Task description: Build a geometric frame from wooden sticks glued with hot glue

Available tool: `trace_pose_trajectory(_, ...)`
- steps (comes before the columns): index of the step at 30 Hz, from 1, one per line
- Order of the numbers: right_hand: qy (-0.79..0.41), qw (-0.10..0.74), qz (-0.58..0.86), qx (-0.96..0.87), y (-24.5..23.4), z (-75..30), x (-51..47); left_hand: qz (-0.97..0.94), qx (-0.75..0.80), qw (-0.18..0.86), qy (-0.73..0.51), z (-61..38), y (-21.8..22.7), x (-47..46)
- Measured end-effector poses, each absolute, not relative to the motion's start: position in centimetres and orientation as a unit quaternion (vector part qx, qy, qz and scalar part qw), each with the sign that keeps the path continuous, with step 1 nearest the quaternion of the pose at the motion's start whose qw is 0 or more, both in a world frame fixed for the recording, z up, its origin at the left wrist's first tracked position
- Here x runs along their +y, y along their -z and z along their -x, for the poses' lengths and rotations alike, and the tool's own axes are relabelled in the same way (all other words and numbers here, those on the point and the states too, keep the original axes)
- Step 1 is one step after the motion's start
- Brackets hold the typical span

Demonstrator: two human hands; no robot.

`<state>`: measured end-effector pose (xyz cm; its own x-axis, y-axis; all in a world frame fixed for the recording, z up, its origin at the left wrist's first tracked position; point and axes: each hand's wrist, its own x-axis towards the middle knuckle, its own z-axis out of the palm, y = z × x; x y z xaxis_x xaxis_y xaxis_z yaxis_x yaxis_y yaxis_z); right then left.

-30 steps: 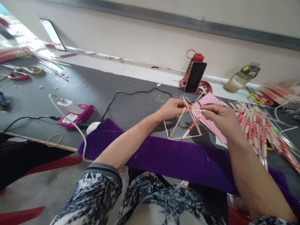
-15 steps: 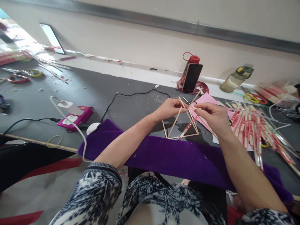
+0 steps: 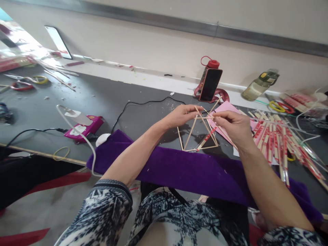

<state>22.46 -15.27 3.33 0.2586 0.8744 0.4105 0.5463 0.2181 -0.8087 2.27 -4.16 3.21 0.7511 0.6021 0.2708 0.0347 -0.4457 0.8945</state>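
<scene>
A frame of thin wooden sticks (image 3: 190, 133) stands on the desk, its sticks meeting in triangles and crossing near the top. My left hand (image 3: 180, 115) is at the upper left of this frame, thumb and forefinger slightly apart beside the crossing sticks. On the other side, my right hand (image 3: 233, 126) pinches the right end of a short level stick (image 3: 205, 118) that spans the top. A stick in red-printed wrapper (image 3: 207, 138) slants through the frame. The fingertips of my right hand are partly hidden.
Many wrapped chopsticks (image 3: 274, 136) lie at right over pink paper (image 3: 227, 107). A phone (image 3: 210, 85) leans on a red-capped bottle (image 3: 213, 64); another bottle (image 3: 260, 85) is beyond. Purple cloth (image 3: 179, 167) covers the front edge. At left are a magenta power strip (image 3: 83, 130) and scissors (image 3: 23, 85).
My left thumb and forefinger have parted and drawn slightly left from the top joint, showing more of the level stick. My right hand stays at that stick's right end.
</scene>
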Motion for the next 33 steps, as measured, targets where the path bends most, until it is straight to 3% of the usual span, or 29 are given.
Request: trace_pose_trajectory(33,-0.159,0.534,0.599,-0.576,-4.2,-21.2,-14.3,-0.732,0.211,0.56,-0.326,-2.9,-4.0,-4.4)
